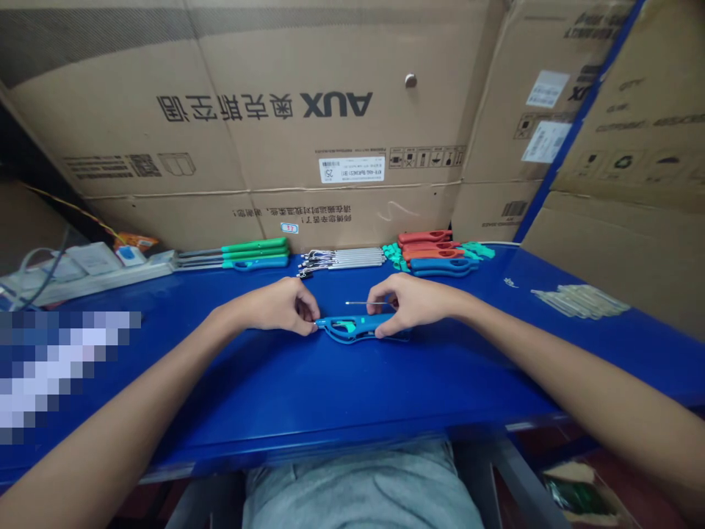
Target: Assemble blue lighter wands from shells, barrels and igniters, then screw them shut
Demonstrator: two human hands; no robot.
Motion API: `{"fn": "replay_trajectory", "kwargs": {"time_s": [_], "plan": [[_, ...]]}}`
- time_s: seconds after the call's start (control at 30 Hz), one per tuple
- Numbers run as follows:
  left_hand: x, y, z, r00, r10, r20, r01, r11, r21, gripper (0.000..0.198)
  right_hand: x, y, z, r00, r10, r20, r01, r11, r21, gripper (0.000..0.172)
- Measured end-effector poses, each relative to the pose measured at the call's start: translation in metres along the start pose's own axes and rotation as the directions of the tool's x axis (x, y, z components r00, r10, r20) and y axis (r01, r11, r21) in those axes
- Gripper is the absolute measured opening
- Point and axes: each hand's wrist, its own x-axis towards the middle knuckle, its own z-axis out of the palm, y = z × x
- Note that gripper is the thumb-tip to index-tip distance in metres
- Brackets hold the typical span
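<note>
Both of my hands work close together over a blue plastic utility lighter handle [352, 328] with a green trigger part, lying flat on the bench. My left hand [280, 307] pinches its left end between fingertips and thumb. My right hand [413, 304] sits over its right end, with the thumb on the handle. A thin metal rod [363, 303] sticks out leftward from my right fingers, just above the handle. It seems pinched there, though the fingers partly hide its end.
Along the blue workbench [352, 397] lie green-handled lighters [254, 252], metal tube assemblies [344, 258], red and orange handles [429, 245], and green parts [478, 250]. Clear tubes [578, 301] lie right. A power strip [93, 272] sits left; cardboard boxes [319, 103] stand behind.
</note>
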Motion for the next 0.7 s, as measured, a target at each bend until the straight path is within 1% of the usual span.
{"fn": "replay_trajectory", "kwargs": {"time_s": [0.13,0.3,0.53,0.7], "plan": [[-0.001,0.002,-0.002,1.0,-0.015,0.026,0.015,1.0,0.011,0.02,-0.003,-0.005,-0.001,1.0,0.015,-0.009,-0.015,1.0,-0.01,0.028],[-0.002,0.002,-0.002,0.999,-0.013,0.031,0.012,0.999,0.03,0.021,-0.005,-0.011,0.001,1.0,0.023,-0.017,-0.023,1.0,-0.021,0.027],[-0.002,0.002,-0.003,0.999,0.002,0.04,-0.005,0.998,0.059,0.021,-0.006,-0.011,0.004,1.0,0.007,-0.009,-0.007,0.998,-0.058,0.029],[-0.003,0.001,-0.004,0.999,0.021,0.041,-0.025,0.996,0.081,0.027,-0.007,-0.012,0.006,1.0,0.0,-0.017,-0.001,0.998,-0.068,0.027]]}}
